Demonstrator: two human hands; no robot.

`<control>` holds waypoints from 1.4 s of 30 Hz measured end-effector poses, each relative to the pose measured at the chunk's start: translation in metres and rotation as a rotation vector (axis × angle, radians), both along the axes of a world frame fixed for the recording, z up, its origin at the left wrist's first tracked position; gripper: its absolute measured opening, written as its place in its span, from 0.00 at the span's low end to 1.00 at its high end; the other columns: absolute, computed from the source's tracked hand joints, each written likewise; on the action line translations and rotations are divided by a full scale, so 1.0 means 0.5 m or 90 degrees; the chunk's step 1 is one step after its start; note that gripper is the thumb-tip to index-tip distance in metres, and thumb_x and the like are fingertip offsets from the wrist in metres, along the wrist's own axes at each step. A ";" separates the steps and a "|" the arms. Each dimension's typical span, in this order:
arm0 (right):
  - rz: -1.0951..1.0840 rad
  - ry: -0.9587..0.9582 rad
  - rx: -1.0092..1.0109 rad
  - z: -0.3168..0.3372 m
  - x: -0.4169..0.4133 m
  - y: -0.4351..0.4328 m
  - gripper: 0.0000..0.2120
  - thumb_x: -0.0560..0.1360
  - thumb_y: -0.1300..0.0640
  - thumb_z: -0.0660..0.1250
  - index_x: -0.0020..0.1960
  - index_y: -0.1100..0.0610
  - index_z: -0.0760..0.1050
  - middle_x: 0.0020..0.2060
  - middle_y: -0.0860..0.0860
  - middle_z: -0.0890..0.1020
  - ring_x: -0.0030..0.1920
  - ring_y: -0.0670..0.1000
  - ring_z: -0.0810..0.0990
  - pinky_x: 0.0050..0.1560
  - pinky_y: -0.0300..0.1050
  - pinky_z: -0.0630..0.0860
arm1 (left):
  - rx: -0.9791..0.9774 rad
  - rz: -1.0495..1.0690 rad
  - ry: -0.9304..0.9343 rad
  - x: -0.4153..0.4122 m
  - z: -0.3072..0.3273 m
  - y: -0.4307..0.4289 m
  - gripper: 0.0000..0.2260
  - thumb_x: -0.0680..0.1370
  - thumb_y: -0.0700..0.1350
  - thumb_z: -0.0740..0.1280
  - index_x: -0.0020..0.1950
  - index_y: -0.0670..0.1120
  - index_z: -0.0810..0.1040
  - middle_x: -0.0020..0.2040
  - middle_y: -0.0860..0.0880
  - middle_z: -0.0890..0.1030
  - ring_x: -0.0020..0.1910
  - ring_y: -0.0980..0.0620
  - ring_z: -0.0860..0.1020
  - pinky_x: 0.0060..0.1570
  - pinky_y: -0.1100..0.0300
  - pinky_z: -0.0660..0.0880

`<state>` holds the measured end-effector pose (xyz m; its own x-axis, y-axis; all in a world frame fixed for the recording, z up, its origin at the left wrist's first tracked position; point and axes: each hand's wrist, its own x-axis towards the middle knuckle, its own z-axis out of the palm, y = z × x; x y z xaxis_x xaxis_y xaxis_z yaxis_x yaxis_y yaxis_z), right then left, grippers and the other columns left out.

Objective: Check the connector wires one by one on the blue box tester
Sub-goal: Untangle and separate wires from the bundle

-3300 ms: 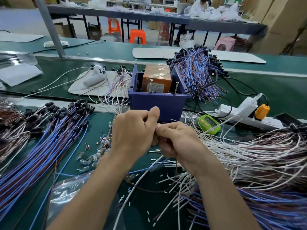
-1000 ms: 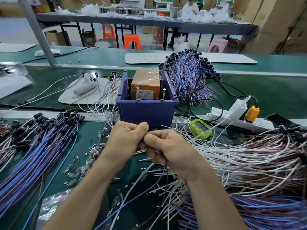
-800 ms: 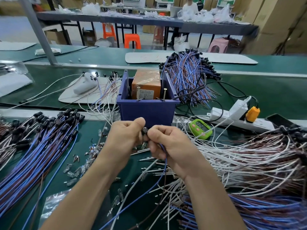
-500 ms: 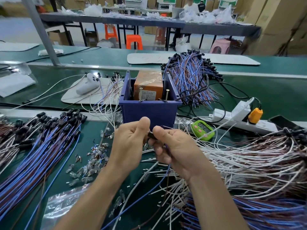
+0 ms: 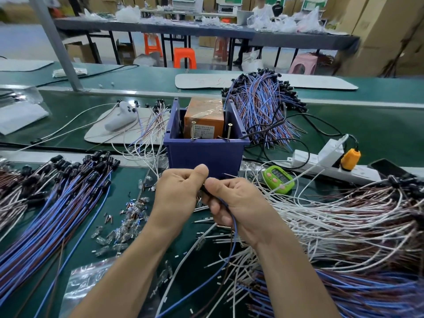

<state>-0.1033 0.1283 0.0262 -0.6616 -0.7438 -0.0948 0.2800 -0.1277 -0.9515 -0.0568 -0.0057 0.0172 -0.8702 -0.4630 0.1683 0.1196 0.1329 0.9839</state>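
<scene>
I pinch one wire [image 5: 230,226] between both hands [image 5: 181,191], left [image 5: 177,191] and right [image 5: 231,203], keeping it near the tester [image 5: 204,154] for probing.

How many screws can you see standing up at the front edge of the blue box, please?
2. One screw stands left of centre on the front rim of the blue box, the other screw right of centre. Both are in front of the orange block; none seems hidden.
</scene>
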 end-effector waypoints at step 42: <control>0.310 0.127 0.271 0.016 0.028 0.016 0.10 0.75 0.55 0.69 0.42 0.62 0.80 0.27 0.51 0.78 0.22 0.45 0.69 0.25 0.34 0.67 | 0.035 -0.105 -0.161 -0.005 0.008 -0.017 0.18 0.75 0.35 0.74 0.62 0.51 0.81 0.42 0.48 0.88 0.41 0.54 0.86 0.37 0.66 0.78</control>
